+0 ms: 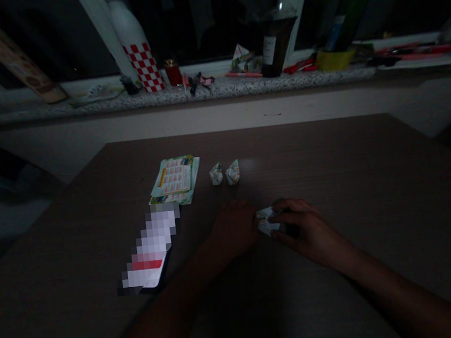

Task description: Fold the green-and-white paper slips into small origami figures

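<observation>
A small folded piece of printed paper (266,221) lies low over the table between my two hands. My left hand (235,228) is closed, its knuckles up, against the left edge of the paper; its fingertips are mostly hidden. From the other side, the thumb and fingers of my right hand (309,229) pinch the paper's right part. Just beyond my left hand stand two pointed folded paper pieces, a left one (216,175) and a right one (233,173), made of similar printed paper. Farther left is a loose stack of printed sheets (174,176) in green and white.
A lit phone (153,277) with a blurred screen lies left of my left forearm. Behind the brown table (329,158) runs a granite windowsill (217,88). On it stand a red-checked white bottle (144,64), a small red jar (173,73), a dark labelled bag (275,51) and a green bottle (353,7).
</observation>
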Motion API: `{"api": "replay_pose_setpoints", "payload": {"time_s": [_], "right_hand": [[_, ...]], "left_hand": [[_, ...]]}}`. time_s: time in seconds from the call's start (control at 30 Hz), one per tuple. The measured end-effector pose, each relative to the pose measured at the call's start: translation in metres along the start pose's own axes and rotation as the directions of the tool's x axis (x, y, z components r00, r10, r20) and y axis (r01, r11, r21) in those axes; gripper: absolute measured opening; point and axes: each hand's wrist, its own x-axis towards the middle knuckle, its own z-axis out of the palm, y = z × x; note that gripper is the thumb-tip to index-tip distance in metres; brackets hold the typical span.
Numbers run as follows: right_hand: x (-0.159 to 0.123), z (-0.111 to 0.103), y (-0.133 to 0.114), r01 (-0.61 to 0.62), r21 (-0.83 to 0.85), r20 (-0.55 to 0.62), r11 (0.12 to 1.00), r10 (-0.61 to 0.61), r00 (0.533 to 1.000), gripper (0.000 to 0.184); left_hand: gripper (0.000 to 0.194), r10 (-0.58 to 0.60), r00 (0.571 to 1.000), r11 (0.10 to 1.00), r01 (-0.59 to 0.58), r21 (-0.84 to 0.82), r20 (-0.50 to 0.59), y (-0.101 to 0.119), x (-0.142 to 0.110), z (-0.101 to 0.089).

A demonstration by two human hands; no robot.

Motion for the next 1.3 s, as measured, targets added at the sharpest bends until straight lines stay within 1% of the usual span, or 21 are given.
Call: {"api": "replay_pose_setpoints", "payload": {"time_s": [0.3, 0.6, 0.77, 0.93, 1.17, 1.3], "right_hand": [[0.002, -0.004, -0.006, -0.042, -0.041, 0.036, 0.998, 0.043, 0.998, 0.026], [0.003, -0.007, -0.009, 0.005, -0.057, 0.053, 0.998, -0.002, 0.999, 0.035], [0.002, -0.008, -0.011, 0.009, -0.079, 0.078, 0.997, -0.003, 0.997, 0.039], [0.004, -0.008, -0.013, -0.021, -0.093, 0.074, 0.995, 0.028, 0.997, 0.034], [0.011, -0.003, -0.016, -0.078, -0.123, 0.025, 0.989, 0.081, 0.996, 0.015], [0.014, -0.002, -0.014, -0.086, -0.118, 0.023, 0.989, 0.089, 0.996, 0.014]], "left_hand": [[0.019, -0.004, 1.000, 0.999, 0.004, 0.033, 0.015, 0.002, 0.001, 0.002], [0.017, -0.035, 0.999, 0.999, 0.034, 0.024, 0.015, 0.004, 0.002, 0.001], [0.017, -0.013, 1.000, 1.000, 0.013, 0.013, 0.000, 0.002, 0.002, 0.003], [0.016, -0.019, 1.000, 1.000, 0.019, 0.003, 0.002, 0.003, 0.001, 0.002], [0.018, -0.017, 1.000, 1.000, 0.017, 0.008, -0.006, 0.003, 0.001, 0.002], [0.017, -0.022, 1.000, 1.000, 0.021, 0.018, 0.009, 0.003, 0.002, 0.002]]}}
